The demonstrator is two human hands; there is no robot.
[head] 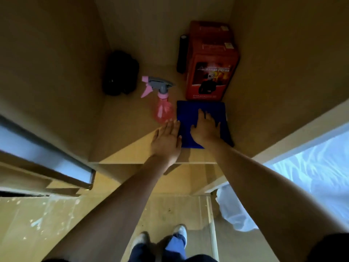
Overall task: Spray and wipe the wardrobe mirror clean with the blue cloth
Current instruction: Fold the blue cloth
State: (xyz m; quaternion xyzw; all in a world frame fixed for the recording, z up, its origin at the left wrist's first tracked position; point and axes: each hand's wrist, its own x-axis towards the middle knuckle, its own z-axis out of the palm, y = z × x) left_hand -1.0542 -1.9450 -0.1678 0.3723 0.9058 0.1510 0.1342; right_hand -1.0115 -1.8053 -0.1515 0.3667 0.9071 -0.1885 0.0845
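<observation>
Red box [211,63] behind blue cloth [188,114], pink spray bottle [162,108] beside.

At twelve o'clock from me, a red box [211,63] stands on the wooden shelf [124,140]. A black cylinder [182,53] lies just beside the box, at its nine o'clock. A dark bundle [120,72] sits in the shelf's corner at ten o'clock. At six o'clock, my white shoes [180,233] stand on the floor [47,220]. White fabric [232,210] hangs at four o'clock.
</observation>
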